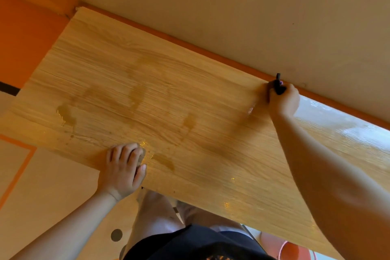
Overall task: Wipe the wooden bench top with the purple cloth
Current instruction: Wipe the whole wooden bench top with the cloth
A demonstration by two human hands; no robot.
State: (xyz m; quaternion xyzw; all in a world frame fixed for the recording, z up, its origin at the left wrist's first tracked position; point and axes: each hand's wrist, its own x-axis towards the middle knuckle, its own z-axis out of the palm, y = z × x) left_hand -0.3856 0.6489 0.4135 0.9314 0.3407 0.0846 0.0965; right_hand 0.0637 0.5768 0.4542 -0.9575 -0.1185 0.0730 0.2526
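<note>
The left hand [123, 170] rests with curled fingers on the near edge of the wet-streaked wooden bench top [168, 95], with anything beneath them hidden, while at the far edge by the wall [232, 6] the right hand [283, 100] fists the purple cloth [278, 87], mostly concealed and showing dark.

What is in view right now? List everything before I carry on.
wooden bench top: one, light tan, fills the middle, runs along the wall
wet patches: several, darker, scattered over the bench top
wall trim: one strip, orange, behind the far edge
bucket: one, orange, below the bench at lower right, partly hidden
purple cloth: one, looks dark, mostly hidden in the right hand
left hand: rests on the near edge, fingers curled
right hand: grips the purple cloth at the far edge
</note>
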